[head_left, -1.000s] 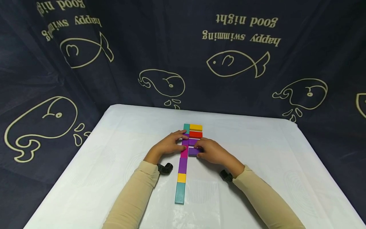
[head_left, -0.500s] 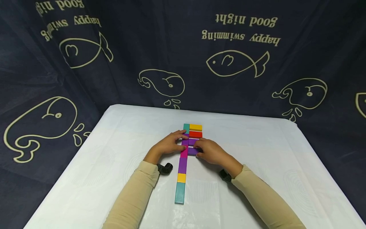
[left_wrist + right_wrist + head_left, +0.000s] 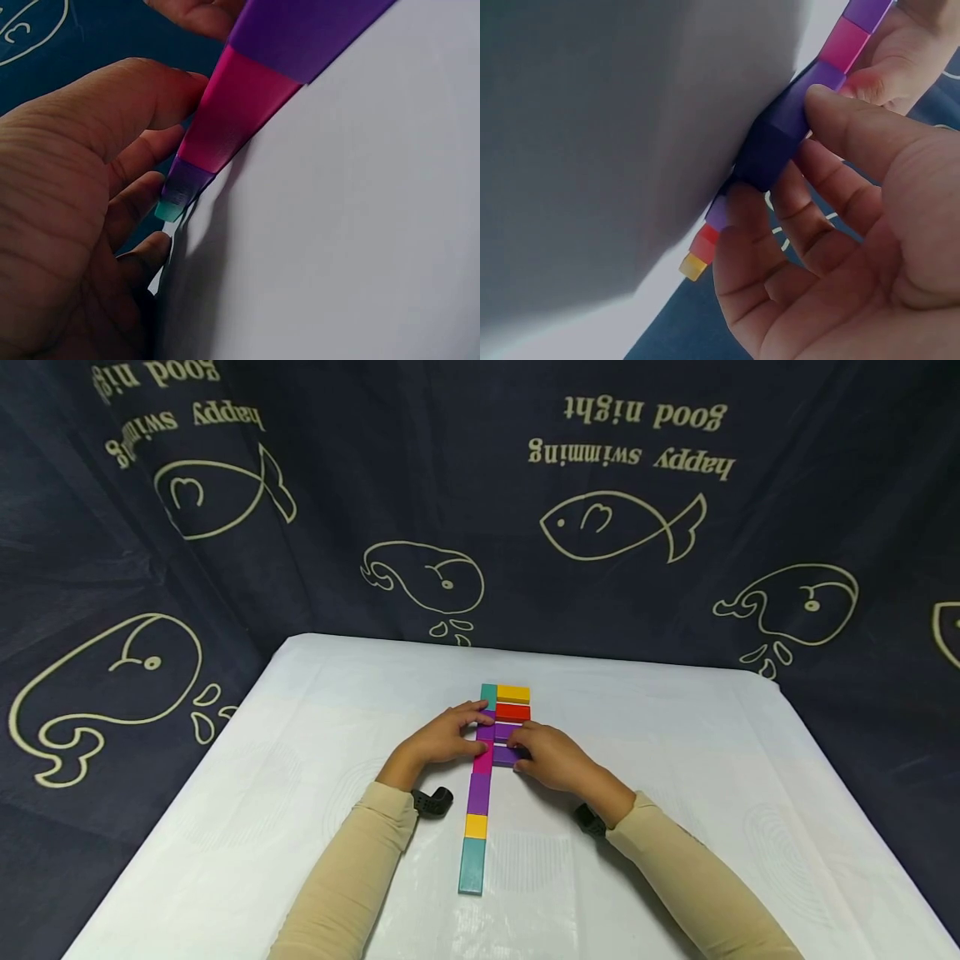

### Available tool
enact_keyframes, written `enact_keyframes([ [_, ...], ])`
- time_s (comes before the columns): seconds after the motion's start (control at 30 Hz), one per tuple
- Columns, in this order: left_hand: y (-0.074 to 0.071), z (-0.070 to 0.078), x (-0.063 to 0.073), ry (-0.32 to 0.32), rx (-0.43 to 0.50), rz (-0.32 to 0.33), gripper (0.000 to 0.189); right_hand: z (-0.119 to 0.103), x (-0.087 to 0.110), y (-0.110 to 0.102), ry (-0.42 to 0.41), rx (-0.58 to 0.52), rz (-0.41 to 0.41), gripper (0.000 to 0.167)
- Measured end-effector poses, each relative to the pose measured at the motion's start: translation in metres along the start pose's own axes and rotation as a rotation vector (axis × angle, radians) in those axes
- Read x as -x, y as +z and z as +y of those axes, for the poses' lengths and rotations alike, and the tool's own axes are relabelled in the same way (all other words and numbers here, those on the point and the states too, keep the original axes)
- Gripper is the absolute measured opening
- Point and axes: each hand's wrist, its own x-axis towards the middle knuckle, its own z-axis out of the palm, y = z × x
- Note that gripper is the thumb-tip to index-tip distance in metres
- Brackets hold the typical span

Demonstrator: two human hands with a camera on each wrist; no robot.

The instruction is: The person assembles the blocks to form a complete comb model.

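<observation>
A lengthwise row of coloured blocks lies on the table, with teal, purple, pink (image 3: 482, 762), purple (image 3: 478, 794), yellow and teal ones end to end. Crosswise on the right of its far half lie a yellow (image 3: 513, 694), a red (image 3: 513, 712) and two purple blocks. My right hand (image 3: 561, 760) pinches the nearest crosswise purple block (image 3: 769, 146), thumb on one side and fingers on the other. That block's left end is right at the row. My left hand (image 3: 442, 737) rests its fingertips on the row, the thumb (image 3: 176, 97) at the pink block.
A white cloth covers the table (image 3: 637, 710), its far edge meeting a dark curtain (image 3: 480, 468) printed with fish and whales. The near teal block (image 3: 472, 866) ends the row toward me. A dark camera mount sits on the left wrist (image 3: 433, 802) and another on the right wrist (image 3: 591, 820).
My right hand has shifted very slightly left and away from me, and the nearest crosswise purple block has slid with it, closer to the row. My left hand has stayed in place.
</observation>
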Motion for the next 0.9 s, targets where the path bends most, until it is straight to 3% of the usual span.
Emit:
enact_keyframes([
  [0.67, -0.0002, 0.0006, -0.0009, 0.013, 0.016, 0.004, 0.044, 0.0006, 0.0000, 0.0024, 0.019, 0.005, 0.014, 0.026],
  [0.9, -0.0001, -0.0029, -0.0005, -0.027, 0.005, 0.005, 0.045, 0.0011, -0.0013, 0.0039, 0.014, -0.016, 0.009, 0.027],
])
